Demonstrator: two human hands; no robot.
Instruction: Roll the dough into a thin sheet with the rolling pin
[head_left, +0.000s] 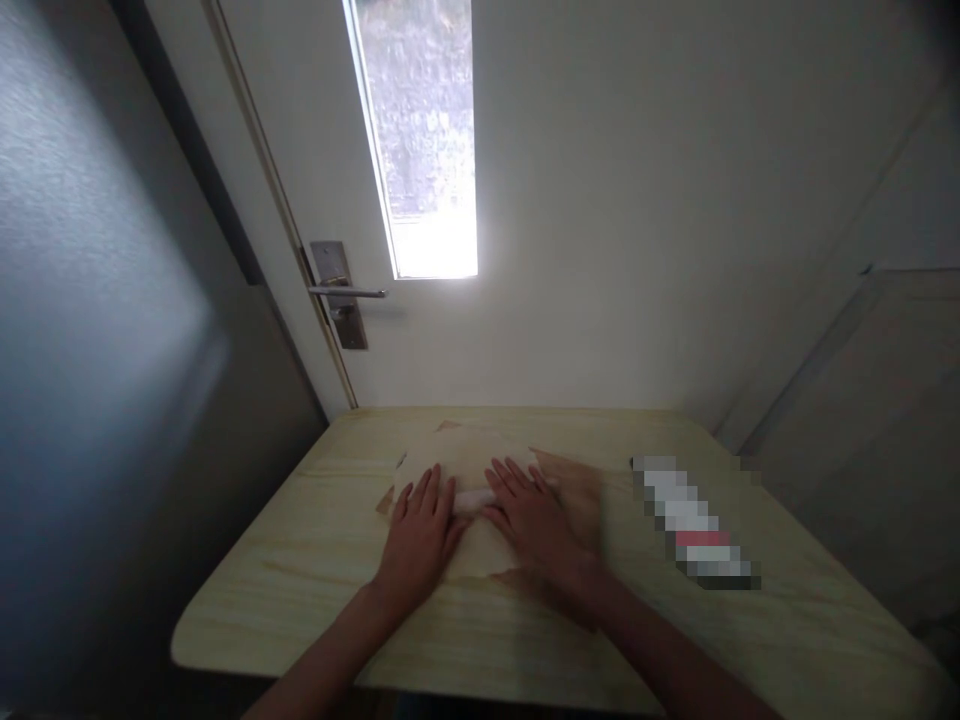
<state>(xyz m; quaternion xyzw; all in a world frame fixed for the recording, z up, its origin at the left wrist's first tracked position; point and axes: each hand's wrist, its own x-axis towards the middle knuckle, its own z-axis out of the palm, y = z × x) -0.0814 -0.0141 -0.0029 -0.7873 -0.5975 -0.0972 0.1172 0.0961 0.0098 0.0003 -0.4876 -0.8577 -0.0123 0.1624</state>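
Left hand (418,535): palm down at the roll's left end, fingers (428,488) a little apart, pointing away from the person; thumb angled in towards the roll.
Right hand (534,515): palm down across the right part of the roll, fingers fanned wider; thumb towards the left one.
Grip: no pinch that I can see from here; undersides hidden, can't tell how hard they press.
Roll (474,501): pale, narrow, rounded; bare stretch shows between the two sets of fingers. Separate stick or rolled-up part of the sheet, can't tell.
Pale sheet (480,452): under and beyond the fingers; thin, soft-looking, matt, uneven rounded outline.
Brown sheet (576,487): under the pale one, corners poking out both sides of the fingers, most on the right; flat, smooth-looking, straight-edged.
Table (277,565): below everything; light wood grain, rounded front corner.
Long thing (694,525): well right of the right fingers, slanting; too blocky to identify.
Door (592,250): beyond the fingers; smooth, pale, metal handle (351,292), bright window (427,140).
Doing it well: I'd say match pressure in both palms, hold the roll level, fingers flat so tips don't dent the sheet, brown layer kept from sliding.
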